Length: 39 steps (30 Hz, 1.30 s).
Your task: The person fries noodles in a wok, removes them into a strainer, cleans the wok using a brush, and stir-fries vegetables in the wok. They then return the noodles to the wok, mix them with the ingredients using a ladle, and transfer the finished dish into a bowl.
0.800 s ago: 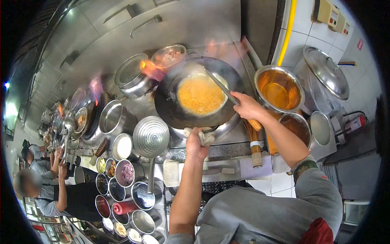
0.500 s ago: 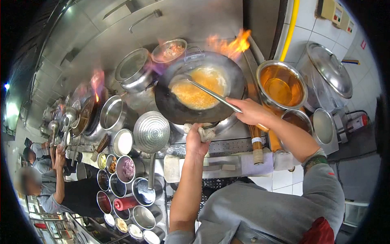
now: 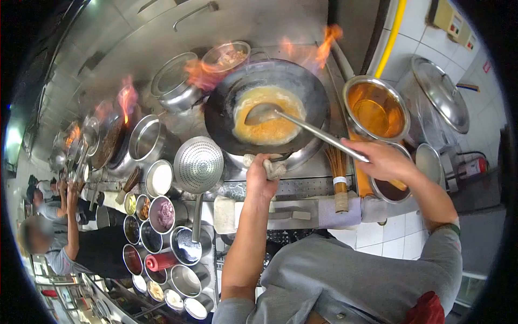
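Note:
A dark wok [image 3: 221, 119] sits over a burner with flames licking up behind it. Frothy orange-yellow liquid [image 3: 272, 134] fills its bottom. My left hand [image 3: 261, 175] is closed on a folded cloth [image 3: 274, 168] at the wok's near rim, where the handle is mostly hidden. In my right hand [image 3: 380, 160] is the long handle of a metal ladle [image 3: 315, 129]. The ladle's bowl rests in the liquid near the wok's middle. A perforated strainer [image 3: 198, 164] lies to the left of the wok, and a bamboo brush [image 3: 340, 186] stands below my right forearm.
A steel pot of amber liquid [image 3: 377, 110] is right of the wok. Several ingredient containers [image 3: 163, 213] and a red bottle [image 3: 161, 261] stand at lower left. Behind are a lidded pot [image 3: 175, 81] and a bowl of food [image 3: 229, 56]. Co-workers [image 3: 59, 243] cook at far left.
My right hand has moved right and slightly down, drawing the ladle's bowl from the wok's left side toward its middle. My left hand stays at the rim. The wok has tipped slightly.

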Each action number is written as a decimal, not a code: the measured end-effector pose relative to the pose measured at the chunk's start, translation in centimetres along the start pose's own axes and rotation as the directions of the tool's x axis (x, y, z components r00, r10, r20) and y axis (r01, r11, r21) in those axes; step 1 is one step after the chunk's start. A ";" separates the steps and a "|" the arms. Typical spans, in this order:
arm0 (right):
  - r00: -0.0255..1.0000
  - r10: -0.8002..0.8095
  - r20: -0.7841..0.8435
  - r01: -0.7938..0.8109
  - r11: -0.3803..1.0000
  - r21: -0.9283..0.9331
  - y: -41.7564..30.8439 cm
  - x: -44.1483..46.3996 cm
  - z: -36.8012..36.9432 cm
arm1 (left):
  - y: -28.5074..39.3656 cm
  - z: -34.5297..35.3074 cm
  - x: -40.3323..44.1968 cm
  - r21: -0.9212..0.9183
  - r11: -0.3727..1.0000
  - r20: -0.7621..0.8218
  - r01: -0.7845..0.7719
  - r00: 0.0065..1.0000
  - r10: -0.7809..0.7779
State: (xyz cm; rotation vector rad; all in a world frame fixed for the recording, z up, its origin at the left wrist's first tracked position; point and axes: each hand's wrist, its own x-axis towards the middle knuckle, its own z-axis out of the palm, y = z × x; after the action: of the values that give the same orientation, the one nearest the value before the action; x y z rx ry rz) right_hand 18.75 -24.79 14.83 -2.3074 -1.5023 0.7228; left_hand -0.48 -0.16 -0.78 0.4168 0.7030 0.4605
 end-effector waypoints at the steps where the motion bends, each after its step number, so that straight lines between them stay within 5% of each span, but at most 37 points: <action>1: 1.000 0.001 0.001 -0.001 1.000 -0.007 0.2 0.5 0.8 | 0.1 0.2 0.0 -0.009 1.000 0.017 0.005 1.000 -0.005; 6: 0.992 -0.054 -0.111 0.057 0.998 0.022 1.2 1.8 3.2 | -0.2 -0.1 0.3 0.003 1.000 -0.023 -0.016 1.000 0.016; 9: 0.999 0.030 -0.032 -0.029 0.999 0.032 2.4 2.4 3.0 | -0.2 0.4 -0.2 0.008 0.998 -0.028 -0.059 0.998 0.059; 14: 0.984 0.107 -0.145 -0.100 0.993 0.056 2.3 4.9 3.6 | 0.2 0.7 -0.6 0.016 0.999 0.000 -0.029 1.000 0.029; 17: 0.978 0.045 -0.205 -0.010 0.985 0.171 3.5 4.7 3.1 | 0.1 0.6 -0.8 0.004 0.999 -0.013 -0.033 0.999 0.033; 20: 0.978 -0.025 -0.205 0.046 0.994 0.096 5.2 7.7 4.8 | 0.0 0.4 -0.5 -0.008 1.000 0.001 -0.020 1.000 0.020; 23: 0.972 0.088 -0.218 -0.070 0.993 0.092 2.2 9.0 4.6 | -0.1 -0.4 0.1 -0.004 1.000 0.028 0.003 1.000 -0.003; 27: 0.917 0.099 -0.385 -0.040 0.986 0.159 3.3 9.8 7.1 | -0.1 -0.5 0.1 0.014 1.000 0.015 -0.014 1.000 0.013; 30: 0.958 0.280 -0.059 -0.171 0.727 0.665 2.1 10.0 7.1 | 0.2 0.5 -0.9 -0.039 0.999 -0.001 -0.021 1.000 0.021; 33: 0.985 0.151 0.082 -0.153 0.550 0.821 2.9 8.4 5.4 | 1.0 1.6 -1.5 -0.078 0.997 -0.027 -0.003 1.000 0.001; 37: 0.986 0.161 -0.034 -0.085 0.673 0.734 4.9 6.9 4.5 | 0.9 -1.5 1.2 0.045 0.996 0.031 0.082 0.996 -0.083; 38: 0.992 0.124 -0.001 -0.067 0.547 0.835 6.7 7.7 4.1 | 0.8 -2.1 1.5 0.071 0.992 0.059 0.100 0.993 -0.104; 39: 0.986 0.145 -0.082 -0.039 0.680 0.732 6.8 8.5 4.1 | 0.6 -1.8 1.0 0.057 0.996 0.039 0.070 0.997 -0.073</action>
State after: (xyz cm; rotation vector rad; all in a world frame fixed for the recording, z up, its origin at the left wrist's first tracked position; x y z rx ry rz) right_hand 24.44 -20.01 5.90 -1.7548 -0.8005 0.9552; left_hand -1.19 1.24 -2.21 0.4504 0.6896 0.3646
